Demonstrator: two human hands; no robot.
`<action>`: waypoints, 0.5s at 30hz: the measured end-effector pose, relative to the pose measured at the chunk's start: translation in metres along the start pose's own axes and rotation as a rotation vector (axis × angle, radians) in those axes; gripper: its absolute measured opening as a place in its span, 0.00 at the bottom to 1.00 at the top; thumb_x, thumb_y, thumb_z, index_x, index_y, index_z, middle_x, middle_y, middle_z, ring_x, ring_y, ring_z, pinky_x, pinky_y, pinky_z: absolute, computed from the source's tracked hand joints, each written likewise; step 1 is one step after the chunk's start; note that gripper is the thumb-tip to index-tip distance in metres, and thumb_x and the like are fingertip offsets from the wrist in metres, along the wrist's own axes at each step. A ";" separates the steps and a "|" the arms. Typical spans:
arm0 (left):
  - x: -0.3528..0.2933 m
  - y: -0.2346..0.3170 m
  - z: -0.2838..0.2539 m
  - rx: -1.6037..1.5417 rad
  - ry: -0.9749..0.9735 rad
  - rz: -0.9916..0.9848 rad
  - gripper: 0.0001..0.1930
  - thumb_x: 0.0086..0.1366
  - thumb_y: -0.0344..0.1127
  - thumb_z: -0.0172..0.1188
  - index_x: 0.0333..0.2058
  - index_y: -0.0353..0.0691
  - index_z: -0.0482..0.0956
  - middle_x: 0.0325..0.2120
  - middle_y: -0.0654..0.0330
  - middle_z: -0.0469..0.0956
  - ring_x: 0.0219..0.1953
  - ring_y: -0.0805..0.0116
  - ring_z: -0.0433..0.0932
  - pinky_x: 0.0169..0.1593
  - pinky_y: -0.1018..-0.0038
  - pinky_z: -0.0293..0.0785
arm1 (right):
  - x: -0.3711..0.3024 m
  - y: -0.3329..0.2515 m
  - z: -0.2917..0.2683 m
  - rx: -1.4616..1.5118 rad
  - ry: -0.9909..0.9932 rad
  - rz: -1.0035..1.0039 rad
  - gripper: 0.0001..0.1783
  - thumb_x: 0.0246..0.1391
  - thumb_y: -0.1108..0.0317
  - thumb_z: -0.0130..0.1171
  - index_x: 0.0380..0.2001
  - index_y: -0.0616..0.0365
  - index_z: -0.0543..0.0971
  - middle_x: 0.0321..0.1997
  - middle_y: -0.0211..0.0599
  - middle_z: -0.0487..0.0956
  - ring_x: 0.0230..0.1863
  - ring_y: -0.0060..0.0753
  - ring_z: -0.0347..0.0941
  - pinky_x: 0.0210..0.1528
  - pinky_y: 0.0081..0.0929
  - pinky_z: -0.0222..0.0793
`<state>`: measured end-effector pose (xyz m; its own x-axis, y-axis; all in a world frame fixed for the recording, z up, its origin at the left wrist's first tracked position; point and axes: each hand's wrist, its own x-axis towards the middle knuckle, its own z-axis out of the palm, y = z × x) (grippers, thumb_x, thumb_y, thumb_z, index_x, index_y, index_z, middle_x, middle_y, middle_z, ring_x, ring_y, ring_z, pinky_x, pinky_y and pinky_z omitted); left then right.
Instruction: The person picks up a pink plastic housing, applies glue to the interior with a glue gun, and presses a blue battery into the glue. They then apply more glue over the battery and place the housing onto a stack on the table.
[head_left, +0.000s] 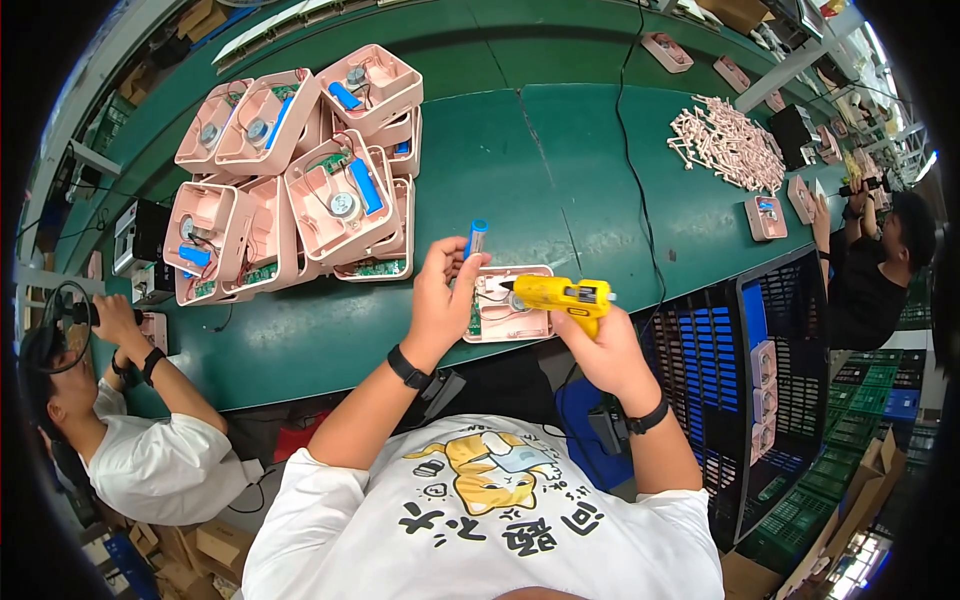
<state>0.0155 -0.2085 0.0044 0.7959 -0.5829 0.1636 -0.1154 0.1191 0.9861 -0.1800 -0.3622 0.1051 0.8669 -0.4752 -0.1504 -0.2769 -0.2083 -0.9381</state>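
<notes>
In my left hand (437, 305) a blue cylindrical battery (476, 238) stands upright, pinched between thumb and fingers. My right hand (607, 350) is wrapped round the handle of a yellow glue gun (560, 294), its dark nozzle pointing left. Below both lies an open pink plastic housing (510, 330) on the green table, with a green circuit board and wires inside. The nozzle is over the housing, close to my left thumb; whether it touches anything I cannot tell. The glue gun partly covers a round part in the housing.
Pink housings (335, 200) with speakers, boards and blue batteries are stacked at the left. Small pink parts (727, 143) are heaped at the far right. A black cable (632, 150) crosses the table. A black crate (740, 360) stands at the right. Co-workers sit on both sides.
</notes>
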 end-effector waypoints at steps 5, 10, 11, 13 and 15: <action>-0.001 -0.010 -0.001 -0.078 -0.026 -0.003 0.14 0.81 0.31 0.63 0.59 0.32 0.75 0.45 0.51 0.88 0.46 0.69 0.88 0.52 0.70 0.83 | 0.014 -0.009 0.018 -0.219 0.019 -0.129 0.14 0.72 0.66 0.64 0.52 0.64 0.86 0.38 0.40 0.88 0.35 0.34 0.84 0.41 0.33 0.78; -0.003 -0.007 -0.001 -0.052 -0.015 0.010 0.12 0.81 0.31 0.62 0.58 0.33 0.77 0.44 0.53 0.88 0.45 0.70 0.87 0.52 0.71 0.82 | 0.014 -0.008 0.018 -0.236 -0.036 -0.055 0.14 0.72 0.66 0.64 0.51 0.65 0.86 0.38 0.40 0.89 0.37 0.33 0.85 0.43 0.32 0.79; -0.003 -0.006 -0.001 -0.032 -0.009 0.013 0.12 0.81 0.30 0.63 0.57 0.34 0.78 0.44 0.53 0.88 0.45 0.68 0.87 0.52 0.70 0.82 | 0.011 -0.008 0.015 -0.220 -0.061 -0.014 0.14 0.72 0.66 0.65 0.51 0.65 0.86 0.38 0.40 0.89 0.37 0.31 0.85 0.43 0.31 0.79; -0.002 0.001 -0.002 0.005 0.002 0.017 0.12 0.79 0.29 0.64 0.57 0.35 0.80 0.44 0.54 0.87 0.45 0.65 0.86 0.52 0.68 0.81 | 0.007 -0.005 0.008 -0.179 -0.052 0.015 0.14 0.72 0.66 0.65 0.51 0.66 0.86 0.39 0.39 0.90 0.38 0.29 0.85 0.43 0.30 0.79; -0.004 0.020 -0.006 0.150 -0.035 0.074 0.13 0.78 0.29 0.65 0.57 0.36 0.81 0.44 0.54 0.86 0.45 0.62 0.86 0.52 0.67 0.80 | 0.001 -0.002 0.000 -0.090 -0.034 0.072 0.14 0.72 0.66 0.65 0.51 0.66 0.86 0.40 0.38 0.91 0.38 0.26 0.85 0.42 0.28 0.79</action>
<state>0.0142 -0.1990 0.0229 0.7609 -0.6051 0.2343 -0.2626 0.0430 0.9640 -0.1784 -0.3622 0.1072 0.8566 -0.4628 -0.2282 -0.3737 -0.2516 -0.8928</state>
